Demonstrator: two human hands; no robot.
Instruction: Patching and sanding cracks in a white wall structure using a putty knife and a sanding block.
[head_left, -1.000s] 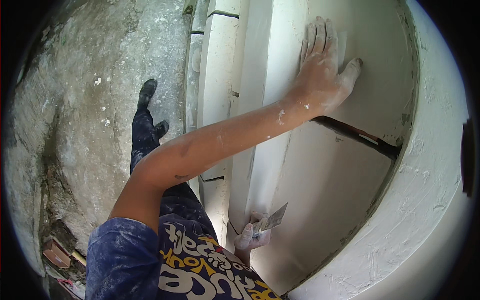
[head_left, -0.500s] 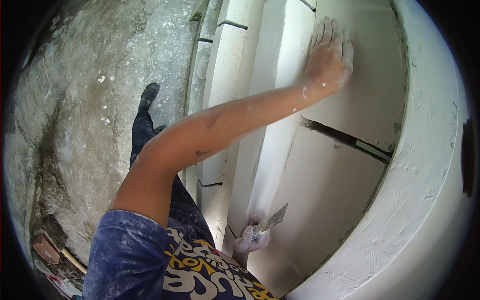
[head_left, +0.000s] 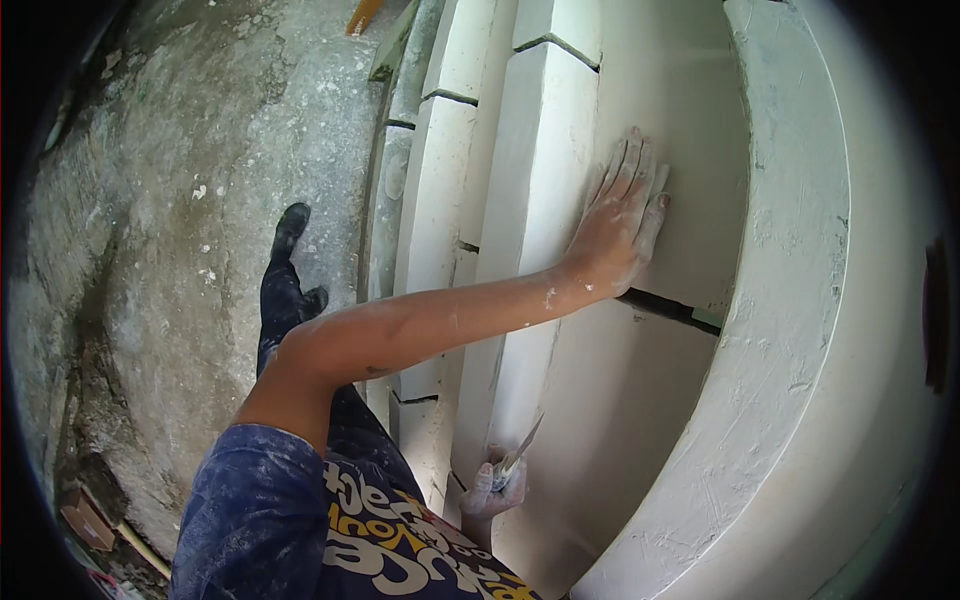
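Note:
My left hand [head_left: 622,220], dusted white, lies on the white plastered surface [head_left: 635,395] with fingers stretched flat, just above a dark slot [head_left: 668,307]. A pale flat sliver shows beside its fingers; I cannot make out what it is. Lower down, my right hand [head_left: 490,492] is closed on a putty knife [head_left: 522,445], its metal blade pointing up, beside a long white ledge [head_left: 500,380].
Stepped white blocks [head_left: 452,160] run along the left of the surface, and a curved plastered band [head_left: 780,300] along its right. My dark boots [head_left: 290,228] are on the stained concrete floor [head_left: 170,300]. A wooden piece [head_left: 88,515] lies at lower left, an orange object [head_left: 362,15] at the top.
My left hand has moved down the surface, nearer my body, still flat. The view has shifted, showing more blocks at the top. The putty knife's blade now appears edge-on.

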